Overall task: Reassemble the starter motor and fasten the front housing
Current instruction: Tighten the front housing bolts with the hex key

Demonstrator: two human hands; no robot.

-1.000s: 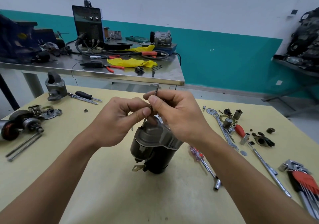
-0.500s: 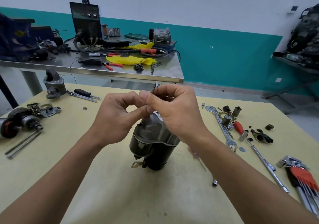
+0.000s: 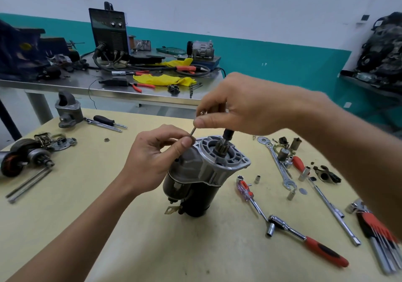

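Lighting bright, even, diffuse; shadows faint; wide-angle bowing at edges; motion blur on red-holdered steel hex-key set (image 3: pixel 376 227).

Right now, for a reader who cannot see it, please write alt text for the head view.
On a yellow table a starter motor stands on end; at the rim of its front housing the left hand pinches the lower part of a thin metal key and the right hand pinches its top. A ratchet and a wrench lie to the right.

hands (image 3: pixel 156 157) (image 3: pixel 250 105) 2 | starter motor (image 3: pixel 195 173) 1 | held hex key (image 3: pixel 192 132) 1 | ratchet (image 3: pixel 313 243) 1 | tables (image 3: pixel 108 238) (image 3: pixel 65 86) 2
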